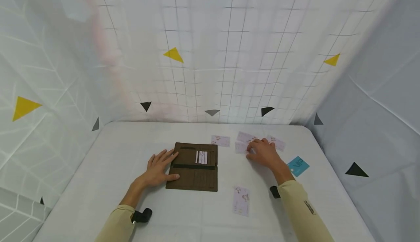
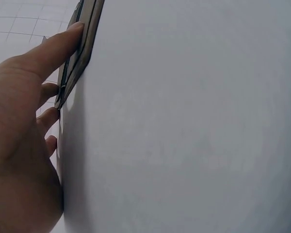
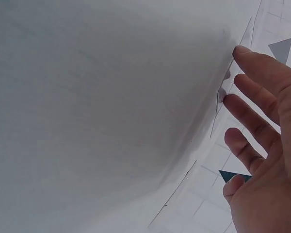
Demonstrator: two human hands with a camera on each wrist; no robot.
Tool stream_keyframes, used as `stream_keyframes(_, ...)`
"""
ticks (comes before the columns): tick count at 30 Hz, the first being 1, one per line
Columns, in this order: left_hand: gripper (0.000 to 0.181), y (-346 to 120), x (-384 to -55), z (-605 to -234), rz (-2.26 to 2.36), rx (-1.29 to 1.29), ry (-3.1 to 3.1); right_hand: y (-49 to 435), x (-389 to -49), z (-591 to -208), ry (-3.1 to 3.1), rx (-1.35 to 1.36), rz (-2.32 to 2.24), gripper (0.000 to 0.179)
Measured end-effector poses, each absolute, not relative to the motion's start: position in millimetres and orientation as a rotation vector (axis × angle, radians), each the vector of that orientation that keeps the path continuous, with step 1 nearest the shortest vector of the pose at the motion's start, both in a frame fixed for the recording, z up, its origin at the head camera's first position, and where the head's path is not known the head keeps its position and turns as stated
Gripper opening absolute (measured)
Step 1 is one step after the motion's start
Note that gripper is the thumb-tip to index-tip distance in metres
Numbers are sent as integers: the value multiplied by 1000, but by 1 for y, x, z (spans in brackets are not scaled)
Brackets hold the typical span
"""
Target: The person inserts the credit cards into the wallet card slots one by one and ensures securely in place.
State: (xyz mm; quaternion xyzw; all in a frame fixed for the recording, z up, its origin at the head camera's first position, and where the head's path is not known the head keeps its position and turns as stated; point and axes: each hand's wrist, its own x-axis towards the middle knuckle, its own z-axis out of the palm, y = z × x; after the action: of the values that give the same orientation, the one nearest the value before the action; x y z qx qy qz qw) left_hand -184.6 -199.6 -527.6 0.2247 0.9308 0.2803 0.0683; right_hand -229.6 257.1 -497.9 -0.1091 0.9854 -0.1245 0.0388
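A brown wallet (image 1: 193, 178) lies unfolded flat, with several white-and-lilac cards (image 1: 201, 157) standing in its upper slots. My left hand (image 1: 157, 171) rests on the wallet's left edge, fingers spread; in the left wrist view its thumb (image 2: 63, 46) presses on the cover. Toward the back, my right hand (image 1: 264, 154) reaches down over pale lilac printed slips, its fingertips on a slip (image 1: 241, 148) that it partly covers. In the right wrist view the thumb and fingers of that hand (image 3: 262, 111) touch the slip's thin edge (image 3: 220, 99), spaced apart.
Another lilac slip (image 1: 220, 141) lies behind the wallet, and one more (image 1: 276, 143) shows right of my right fingers. A single slip (image 1: 241, 201) lies nearer me. The blue VIP card (image 1: 299, 166) is beside my right wrist. White sheeting (image 1: 213, 52) rises around the table.
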Motion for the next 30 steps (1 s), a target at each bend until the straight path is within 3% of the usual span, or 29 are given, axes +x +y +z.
stream_keyframes(8, 89, -199, -184, -527, 853, 695, 2810, 266, -224, -504, 3019, -288, -396, 55)
stream_keyframes(30, 90, -200, -186, -530, 845, 701, 2817, 266, -225, -508, 2922, -233, -531, 53)
